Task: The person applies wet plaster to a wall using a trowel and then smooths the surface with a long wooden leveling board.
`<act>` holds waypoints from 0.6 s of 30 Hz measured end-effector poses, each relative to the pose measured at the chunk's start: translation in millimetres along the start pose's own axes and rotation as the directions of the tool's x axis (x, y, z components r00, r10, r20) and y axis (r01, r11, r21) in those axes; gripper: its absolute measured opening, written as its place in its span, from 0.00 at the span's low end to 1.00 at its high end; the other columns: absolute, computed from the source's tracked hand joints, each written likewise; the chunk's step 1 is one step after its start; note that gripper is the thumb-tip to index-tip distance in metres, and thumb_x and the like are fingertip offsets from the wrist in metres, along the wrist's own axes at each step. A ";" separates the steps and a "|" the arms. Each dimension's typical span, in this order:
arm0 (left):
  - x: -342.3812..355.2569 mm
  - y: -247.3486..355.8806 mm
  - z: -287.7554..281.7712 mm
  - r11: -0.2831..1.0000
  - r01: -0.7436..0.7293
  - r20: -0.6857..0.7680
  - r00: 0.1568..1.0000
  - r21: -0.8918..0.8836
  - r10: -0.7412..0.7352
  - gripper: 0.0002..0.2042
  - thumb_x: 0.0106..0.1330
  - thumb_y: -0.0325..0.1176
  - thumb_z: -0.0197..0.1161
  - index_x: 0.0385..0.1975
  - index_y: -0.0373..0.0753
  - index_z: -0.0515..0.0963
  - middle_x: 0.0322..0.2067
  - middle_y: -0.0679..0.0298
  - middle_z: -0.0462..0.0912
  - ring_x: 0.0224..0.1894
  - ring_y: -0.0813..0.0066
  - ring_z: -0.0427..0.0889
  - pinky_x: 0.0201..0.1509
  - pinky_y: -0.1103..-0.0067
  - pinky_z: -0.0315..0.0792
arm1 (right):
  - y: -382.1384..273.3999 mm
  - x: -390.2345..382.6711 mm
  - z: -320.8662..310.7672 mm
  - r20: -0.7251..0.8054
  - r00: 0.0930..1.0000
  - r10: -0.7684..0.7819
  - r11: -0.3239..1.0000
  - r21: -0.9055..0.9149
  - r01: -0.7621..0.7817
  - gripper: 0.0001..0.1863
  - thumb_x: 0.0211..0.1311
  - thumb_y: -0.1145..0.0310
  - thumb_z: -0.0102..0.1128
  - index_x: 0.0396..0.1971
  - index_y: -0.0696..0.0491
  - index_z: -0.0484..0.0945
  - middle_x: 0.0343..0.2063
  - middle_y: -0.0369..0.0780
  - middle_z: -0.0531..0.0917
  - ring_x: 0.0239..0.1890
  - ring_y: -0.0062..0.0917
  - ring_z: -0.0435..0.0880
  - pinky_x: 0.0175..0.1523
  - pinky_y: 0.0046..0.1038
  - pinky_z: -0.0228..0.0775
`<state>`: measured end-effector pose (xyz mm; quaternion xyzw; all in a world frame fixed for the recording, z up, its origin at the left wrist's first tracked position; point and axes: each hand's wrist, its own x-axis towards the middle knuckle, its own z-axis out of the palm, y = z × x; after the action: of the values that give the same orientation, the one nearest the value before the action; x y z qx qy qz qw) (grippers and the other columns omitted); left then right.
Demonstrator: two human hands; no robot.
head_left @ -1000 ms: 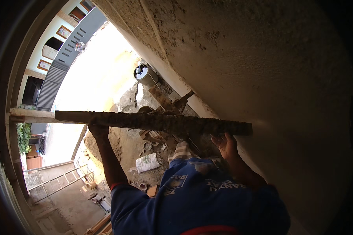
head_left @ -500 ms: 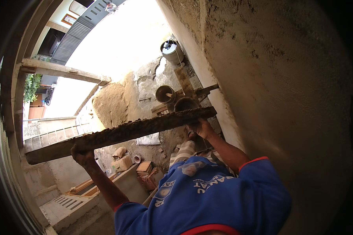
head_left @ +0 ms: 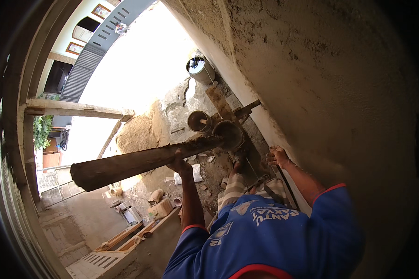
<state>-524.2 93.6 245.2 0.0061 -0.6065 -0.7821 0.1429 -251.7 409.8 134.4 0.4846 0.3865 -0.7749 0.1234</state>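
Observation:
My left hand (head_left: 179, 163) grips a long wooden board (head_left: 125, 165) from beneath, near its middle. Wet-looking mortar clings to the board's upper edge. Its far end reaches the round mortar bucket (head_left: 231, 131); whether the two touch I cannot tell. Close to the plastered wall (head_left: 330, 107), my right hand (head_left: 277, 156) is closed around a thin, dark, straight strip (head_left: 287, 187) that slants down beside my leg. What kind of tool this is does not show.
A second bucket (head_left: 199, 121) with a pale handle inside stands beside the first. Farther off is a pail (head_left: 201, 69) of water. Planks (head_left: 221, 104) lie between them, and a sand heap (head_left: 139, 132) is to the left. A timber frame (head_left: 79, 108) borders the left side.
My right hand has let go of the board, moved right toward the wall and now holds the dark strip. The board has swung, its left end shifting rightward and nearer the frame's middle.

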 end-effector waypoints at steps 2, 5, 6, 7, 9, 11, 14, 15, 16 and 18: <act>-21.5 -61.3 -9.7 0.991 0.120 0.016 0.992 0.065 -0.122 0.24 0.44 0.20 0.66 0.45 0.33 0.69 0.37 0.62 0.76 0.38 0.74 0.76 0.43 0.76 0.73 | 12.9 -22.0 -35.3 -0.078 0.997 -0.017 1.000 -0.022 0.015 0.31 0.63 0.60 0.52 0.63 0.53 0.53 0.37 0.45 0.77 0.32 0.32 0.81 0.33 0.35 0.77; -50.6 -91.3 14.2 0.945 0.291 -0.022 0.957 0.149 -0.291 0.21 0.44 0.18 0.66 0.41 0.33 0.70 0.39 0.61 0.77 0.40 0.72 0.76 0.46 0.75 0.72 | 39.3 -55.8 -90.8 -0.251 0.968 -0.031 0.999 0.000 0.032 0.31 0.63 0.61 0.50 0.63 0.53 0.53 0.37 0.45 0.78 0.32 0.32 0.81 0.34 0.35 0.77; -50.9 -97.6 21.0 0.947 0.293 -0.024 0.956 0.135 -0.292 0.21 0.44 0.18 0.66 0.41 0.33 0.70 0.39 0.61 0.77 0.40 0.72 0.76 0.46 0.75 0.72 | 44.0 -73.6 -96.5 -0.279 0.959 -0.050 0.999 -0.001 0.051 0.30 0.64 0.60 0.50 0.63 0.52 0.53 0.37 0.45 0.78 0.33 0.32 0.82 0.34 0.34 0.77; -53.9 -101.6 7.7 0.940 0.279 0.017 0.958 0.196 -0.288 0.20 0.45 0.19 0.66 0.40 0.33 0.70 0.39 0.61 0.77 0.40 0.72 0.76 0.47 0.75 0.71 | 58.9 -93.9 -101.7 -0.280 0.960 -0.027 1.000 -0.007 0.026 0.30 0.64 0.60 0.50 0.63 0.52 0.53 0.37 0.45 0.78 0.33 0.32 0.82 0.34 0.34 0.77; -47.9 -102.7 6.6 0.942 0.242 0.078 0.961 0.233 -0.266 0.19 0.46 0.19 0.66 0.40 0.33 0.70 0.39 0.60 0.78 0.41 0.72 0.76 0.48 0.74 0.71 | 69.6 -112.7 -113.9 -0.354 0.935 -0.009 0.985 0.155 0.069 0.29 0.64 0.60 0.50 0.62 0.52 0.54 0.36 0.45 0.78 0.32 0.33 0.82 0.33 0.33 0.78; -46.9 -101.0 6.4 0.923 0.275 0.032 0.955 0.268 -0.294 0.18 0.47 0.20 0.65 0.40 0.33 0.70 0.39 0.60 0.77 0.41 0.72 0.76 0.48 0.74 0.72 | 90.0 -125.1 -123.2 -0.359 0.933 0.004 0.988 0.147 0.052 0.28 0.64 0.60 0.49 0.61 0.52 0.56 0.36 0.45 0.78 0.31 0.33 0.82 0.33 0.32 0.78; -37.9 -99.1 -6.5 0.930 0.259 0.020 0.962 0.260 -0.273 0.20 0.45 0.18 0.64 0.41 0.35 0.71 0.36 0.64 0.77 0.37 0.74 0.75 0.42 0.75 0.72 | 110.4 -133.5 -130.4 -0.365 0.930 0.045 0.992 0.122 0.000 0.24 0.63 0.62 0.50 0.58 0.53 0.61 0.35 0.44 0.78 0.30 0.32 0.82 0.33 0.32 0.77; -36.3 -94.7 -12.5 0.931 0.258 0.016 0.963 0.258 -0.271 0.20 0.45 0.18 0.64 0.41 0.35 0.71 0.36 0.64 0.77 0.37 0.74 0.75 0.42 0.75 0.72 | 115.0 -134.3 -132.2 -0.371 0.927 0.066 0.993 0.114 -0.025 0.22 0.62 0.64 0.51 0.55 0.54 0.65 0.34 0.43 0.78 0.30 0.31 0.82 0.33 0.32 0.77; -35.5 -85.9 -13.9 0.931 0.275 0.068 0.952 0.239 -0.298 0.19 0.47 0.18 0.64 0.40 0.34 0.70 0.37 0.62 0.77 0.38 0.73 0.76 0.43 0.75 0.73 | 119.3 -134.0 -135.0 -0.363 0.929 0.074 0.996 0.068 -0.053 0.22 0.62 0.65 0.51 0.56 0.54 0.65 0.34 0.43 0.79 0.30 0.30 0.82 0.32 0.31 0.76; -44.4 -61.6 6.5 0.954 0.274 0.058 0.958 0.120 -0.282 0.17 0.48 0.17 0.63 0.39 0.35 0.71 0.35 0.63 0.76 0.36 0.73 0.77 0.42 0.75 0.75 | 126.5 -135.4 -141.8 -0.386 0.921 0.046 0.999 0.007 -0.047 0.21 0.62 0.63 0.51 0.54 0.52 0.65 0.33 0.43 0.78 0.29 0.31 0.82 0.30 0.31 0.77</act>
<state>-496.1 123.8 181.1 0.0701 -0.6469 -0.7593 0.0081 -19.4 402.0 155.6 0.6368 0.3924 -0.6606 0.0638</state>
